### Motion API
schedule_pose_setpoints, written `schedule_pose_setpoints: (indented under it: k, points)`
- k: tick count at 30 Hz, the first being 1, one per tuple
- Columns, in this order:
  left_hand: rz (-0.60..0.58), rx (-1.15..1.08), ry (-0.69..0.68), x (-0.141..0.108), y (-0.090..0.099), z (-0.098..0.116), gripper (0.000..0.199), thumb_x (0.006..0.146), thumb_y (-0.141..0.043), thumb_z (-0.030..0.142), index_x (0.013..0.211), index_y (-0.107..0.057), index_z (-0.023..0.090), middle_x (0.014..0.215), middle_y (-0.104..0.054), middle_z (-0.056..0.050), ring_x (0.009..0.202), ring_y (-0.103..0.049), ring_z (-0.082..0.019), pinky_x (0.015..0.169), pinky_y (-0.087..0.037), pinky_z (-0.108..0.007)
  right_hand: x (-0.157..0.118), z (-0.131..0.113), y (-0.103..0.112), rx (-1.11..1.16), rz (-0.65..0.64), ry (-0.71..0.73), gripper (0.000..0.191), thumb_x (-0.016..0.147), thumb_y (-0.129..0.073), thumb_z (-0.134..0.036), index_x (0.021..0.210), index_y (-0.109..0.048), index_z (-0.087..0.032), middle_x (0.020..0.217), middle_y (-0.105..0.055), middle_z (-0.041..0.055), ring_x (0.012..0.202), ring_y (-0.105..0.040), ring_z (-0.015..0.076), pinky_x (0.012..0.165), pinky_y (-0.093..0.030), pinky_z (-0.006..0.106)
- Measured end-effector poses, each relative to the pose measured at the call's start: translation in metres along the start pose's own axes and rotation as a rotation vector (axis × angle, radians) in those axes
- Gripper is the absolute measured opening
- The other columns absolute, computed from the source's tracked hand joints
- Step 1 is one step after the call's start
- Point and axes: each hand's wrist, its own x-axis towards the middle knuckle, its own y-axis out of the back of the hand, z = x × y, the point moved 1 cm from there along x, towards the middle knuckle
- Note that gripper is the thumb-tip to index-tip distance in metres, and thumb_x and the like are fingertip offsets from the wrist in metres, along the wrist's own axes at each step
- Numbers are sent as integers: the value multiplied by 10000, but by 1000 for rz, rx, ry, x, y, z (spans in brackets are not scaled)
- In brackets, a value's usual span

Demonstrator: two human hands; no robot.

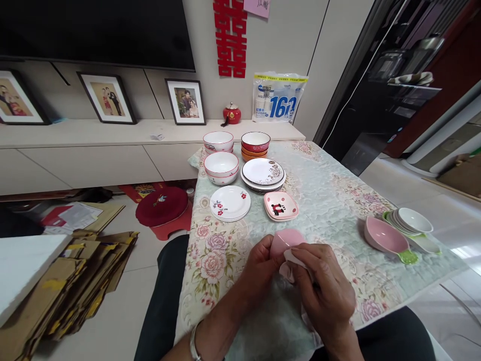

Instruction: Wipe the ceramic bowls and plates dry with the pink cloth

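A pink bowl (283,241) is tilted up over the near part of the table, its lower side hidden by my fingers. My left hand (261,260) grips it by the left edge. Pressed against the bowl's right side is a white cloth (289,271), which my right hand (325,281) pinches. Just beyond the bowl lie square pink dishes (291,210) with a cartoon print, and left of them a stack of flowered plates (230,203).
White bowls (221,168), red and orange bowls (255,143) and round plates (263,173) stand in stacks at the back. A pink handled bowl (385,235) and small white bowls (413,220) sit at right. Left on the floor are a red stool (161,208) and flattened cardboard (75,286).
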Motion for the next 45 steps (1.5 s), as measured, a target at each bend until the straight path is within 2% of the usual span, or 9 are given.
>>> schedule_pose_setpoints:
  k: [8, 12, 16, 19, 25, 32, 36, 40, 45]
  points:
    - [47, 135, 15, -2, -1, -1, 352, 613, -850, 227, 659, -508, 160, 635, -474, 55, 623, -390, -86, 603, -333, -222, 4, 5, -1, -30, 7, -75, 250, 895, -578, -80, 1097, -651, -208, 1034, -669, 66, 969, -606, 203, 819, -490, 356]
    - [60, 152, 56, -2, -2, 1, 265, 619, -801, 237, 763, -596, 150, 694, -554, 19, 658, -445, -115, 635, -372, -250, -2, 25, -1, -45, 70, -363, 153, 934, -578, -248, 1046, -681, -228, 1013, -684, 48, 947, -628, 199, 817, -485, 340]
    - [77, 116, 26, 0, 1, -1, 302, 574, -820, 242, 758, -599, 151, 692, -546, 29, 645, -417, -103, 611, -340, -231, -13, 49, -4, 30, 148, -694, 236, 922, -587, -390, 1042, -699, -221, 1011, -724, 55, 907, -659, 209, 797, -500, 337]
    - [133, 81, 9, 2, 2, -1, 331, 569, -854, 286, 743, -606, 152, 681, -555, 33, 634, -425, -98, 606, -338, -224, -22, 59, -11, 95, 105, -791, 276, 914, -579, -417, 1020, -707, -197, 1000, -739, 72, 908, -668, 224, 789, -513, 341]
    - [192, 27, 40, 2, 1, 4, 353, 651, -838, 366, 886, -721, 129, 762, -678, -39, 728, -574, -165, 745, -442, -293, -23, 46, -17, 86, 90, -702, 212, 926, -574, -355, 1010, -701, -207, 971, -728, 61, 880, -666, 219, 783, -515, 360]
    - [103, 16, 60, -2, 0, 10, 213, 665, -811, 253, 789, -691, 128, 696, -627, -9, 646, -524, -127, 644, -416, -250, -5, 20, -6, 94, -15, -233, 198, 923, -560, -171, 1069, -677, -237, 1045, -660, 59, 1017, -594, 219, 866, -473, 382]
    - [98, 61, 95, -3, 0, 5, 243, 628, -818, 249, 793, -694, 120, 678, -617, -12, 633, -518, -136, 615, -397, -255, -8, 32, -7, 187, 11, -388, 171, 941, -563, -221, 1074, -670, -235, 1082, -648, 52, 1033, -599, 205, 882, -467, 358]
    - [161, -29, 24, 1, 3, 3, 225, 604, -819, 221, 755, -679, 131, 671, -608, 5, 641, -501, -120, 644, -399, -242, -19, 47, -14, 177, 73, -598, 189, 953, -560, -316, 1063, -681, -221, 1077, -676, 52, 998, -623, 205, 879, -473, 354]
    - [254, -151, -29, 5, 8, 3, 150, 664, -762, 206, 781, -685, 153, 744, -652, -2, 712, -549, -133, 706, -437, -246, -26, 53, -24, 96, -2, -631, 250, 954, -539, -374, 1068, -679, -201, 1038, -694, 68, 942, -638, 214, 816, -491, 355]
